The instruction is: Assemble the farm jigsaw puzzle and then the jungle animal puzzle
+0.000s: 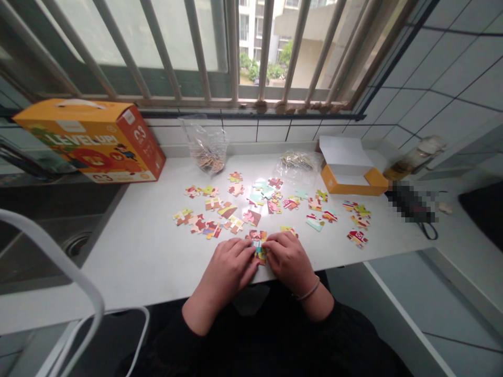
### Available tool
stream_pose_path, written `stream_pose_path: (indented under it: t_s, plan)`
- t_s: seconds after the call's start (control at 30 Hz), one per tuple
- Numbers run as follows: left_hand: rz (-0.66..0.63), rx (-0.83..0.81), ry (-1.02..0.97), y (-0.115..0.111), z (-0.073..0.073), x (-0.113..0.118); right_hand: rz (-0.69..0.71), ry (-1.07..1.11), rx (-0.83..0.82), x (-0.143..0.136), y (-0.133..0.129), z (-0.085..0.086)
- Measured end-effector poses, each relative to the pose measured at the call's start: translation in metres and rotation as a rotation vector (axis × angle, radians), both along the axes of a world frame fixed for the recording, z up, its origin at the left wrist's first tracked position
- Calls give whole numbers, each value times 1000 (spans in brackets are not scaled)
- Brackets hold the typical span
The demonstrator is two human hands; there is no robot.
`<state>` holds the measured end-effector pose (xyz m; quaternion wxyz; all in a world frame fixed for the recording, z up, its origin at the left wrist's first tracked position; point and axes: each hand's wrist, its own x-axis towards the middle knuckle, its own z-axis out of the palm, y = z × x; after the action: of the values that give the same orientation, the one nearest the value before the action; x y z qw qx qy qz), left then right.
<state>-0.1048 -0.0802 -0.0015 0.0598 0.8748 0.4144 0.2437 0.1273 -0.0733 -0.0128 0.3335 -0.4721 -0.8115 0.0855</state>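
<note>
Near the front edge of the counter, a few joined jigsaw puzzle pieces point(258, 246) show a small figure in blue and white. My left hand point(232, 263) has its fingers closed on the left side of these pieces. From the right, my right hand point(290, 259), with a bracelet at the wrist, pinches their other side. The fingertips partly cover the pieces. Just behind my right hand, a yellow-green puzzle piece point(289, 230) is half hidden. Loose and joined pieces point(234, 224) spread behind my hands, and a red barn piece point(357, 238) lies off to the right.
An orange "LEVEL UP!" box point(94, 144) stands at the left beside the sink point(78, 243). Along the back lie a plastic bag of pieces point(210, 157), another clear bag point(296, 161) and an open orange-and-white box point(351, 175). A glass bottle point(418, 157) is at the right.
</note>
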Motion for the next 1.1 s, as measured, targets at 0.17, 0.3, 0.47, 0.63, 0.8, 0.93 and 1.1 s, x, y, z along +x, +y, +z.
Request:
stream_pose_path:
  t_s: [0.17,0.3,0.47,0.63,0.8,0.93,1.1]
  plan:
    - [-8,0,-7,1,2,0,12,-14,2,1,0,0]
    - [-66,-43,8,2,8,-2,14,-25,0,-1,1,3]
    - [-89,-92,17,5,8,-5,-34,-14,45,2,0,5]
    - [-88,-111,5,6,6,-7,-306,-74,59,62,15,3]
    - [-67,-83,1,8,3,-7,-671,-376,-80,183,60,13]
    - [-22,-74,5,11,-4,-6,-749,-563,-306,256,93,26]
    - [-6,-112,19,14,-8,-5,-616,-601,-422,284,115,34]
